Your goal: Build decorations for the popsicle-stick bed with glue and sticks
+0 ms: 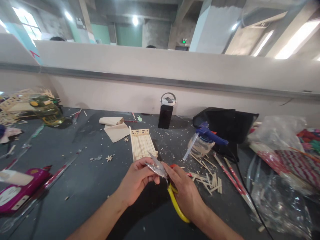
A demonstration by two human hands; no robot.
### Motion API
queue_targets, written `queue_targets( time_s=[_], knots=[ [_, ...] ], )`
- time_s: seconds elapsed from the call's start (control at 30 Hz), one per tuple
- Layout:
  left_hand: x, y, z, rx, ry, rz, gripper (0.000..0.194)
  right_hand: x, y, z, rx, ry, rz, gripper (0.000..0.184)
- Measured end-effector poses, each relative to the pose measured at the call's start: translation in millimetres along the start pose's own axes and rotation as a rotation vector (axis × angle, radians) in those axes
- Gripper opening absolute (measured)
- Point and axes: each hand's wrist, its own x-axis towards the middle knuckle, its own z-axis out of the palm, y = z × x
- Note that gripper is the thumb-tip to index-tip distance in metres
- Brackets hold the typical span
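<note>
Stick-built panel (pixel 143 144) on a dark worktop (pixel 87 186), long axis pointing away. Just this side of it, the nearer left hand (pixel 135 182) meets open yellow-handled scissors (pixel 177 206) gripped by the right hand (pixel 189 191); whether the left pinches anything is unclear.

I can't make out any lettering from here; even the glowing green sign (pixel 184 41) is too small.
</note>
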Motion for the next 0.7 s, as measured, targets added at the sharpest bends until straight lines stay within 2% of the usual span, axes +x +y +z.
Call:
queue_targets(
  time_s=[0.3, 0.5, 0.7],
  knots=[
    [-1.1, -1.2, 3.8, 0.047, 0.002, 0.011, 0.008, 0.0, -3.2, -2.6, -0.033, 0.007, -0.021, 0.078],
    [-1.8, -4.7, 3.2, 0.053, -0.006, 0.012, 0.008, 1.1, -4.2, -6.6, 0.017, -0.028, 0.003, 0.062],
    [-0.3, -5.4, 2.2, 0.029, 0.004, -0.008, 0.007, -2.4, -2.5, -0.1, 0.019, 0.026, 0.014, 0.066]
  ],
)
